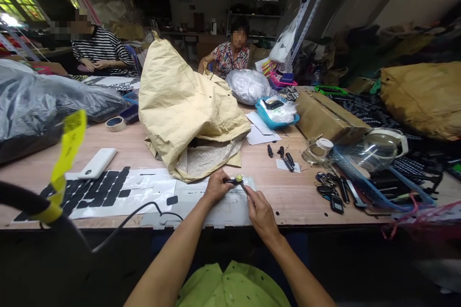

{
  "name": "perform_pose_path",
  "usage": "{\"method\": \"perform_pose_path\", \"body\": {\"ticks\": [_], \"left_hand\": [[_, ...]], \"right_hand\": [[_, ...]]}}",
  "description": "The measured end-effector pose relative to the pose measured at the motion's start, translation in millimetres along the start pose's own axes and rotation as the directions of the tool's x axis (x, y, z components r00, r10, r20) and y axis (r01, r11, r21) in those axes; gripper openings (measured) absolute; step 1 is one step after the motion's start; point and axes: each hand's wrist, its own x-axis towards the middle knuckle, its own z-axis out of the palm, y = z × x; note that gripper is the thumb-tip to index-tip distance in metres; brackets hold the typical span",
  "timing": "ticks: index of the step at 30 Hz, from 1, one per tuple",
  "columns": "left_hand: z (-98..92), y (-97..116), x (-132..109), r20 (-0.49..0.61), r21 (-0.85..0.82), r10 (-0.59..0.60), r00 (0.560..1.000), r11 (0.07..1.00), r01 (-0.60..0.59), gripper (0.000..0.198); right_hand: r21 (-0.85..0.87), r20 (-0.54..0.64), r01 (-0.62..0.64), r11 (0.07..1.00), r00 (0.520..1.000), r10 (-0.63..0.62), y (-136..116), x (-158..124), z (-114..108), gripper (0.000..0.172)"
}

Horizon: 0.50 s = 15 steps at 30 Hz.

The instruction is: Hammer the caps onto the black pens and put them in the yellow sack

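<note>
Two hands hold a small black part over a wooden tabletop.

The small black part point(235, 180), tipped with a yellow-green round cap, sits just above the near edge of the tabletop point(295, 196), over a clear plastic sheet point(223, 208). The left hand point(216, 186) has its grip closed on the part. The right hand point(260, 210) pinches a thin dark rod point(244, 187) that meets the cap. To the left lies a sheet of black pads point(97, 192), behind stands a tan paper sack point(187, 100), and to the right lie black key fobs point(333, 194).

Dim room, window glare, warped blurry edges.
</note>
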Motion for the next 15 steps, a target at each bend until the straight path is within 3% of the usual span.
{"method": "perform_pose_path", "body": {"ticks": [5, 10, 15], "left_hand": [[0.5, -2.7, 0.0, 0.009, 0.034, 0.014, 1.000, 0.999, -0.015, 0.015], [1.4, -4.4, -1.6, 0.016, 0.069, 0.010, 1.000, 0.998, -0.011, 0.012], [0.8, -5.8, -2.2, 0.038, 0.092, 0.028, 0.999, 0.995, -0.032, 0.006]], "right_hand": [[-0.083, -0.060, -0.078, 0.994, 0.996, 0.073, 20.0, 22.3, 0.5, 0.043], [-0.366, -0.056, -0.187, 0.911, 0.982, 0.179, 56.2, 68.9, -4.3, 0.038], [-0.563, -0.050, -0.139, 0.814, 0.990, 0.135, 77.8, 82.6, 7.2, 0.037]]}}
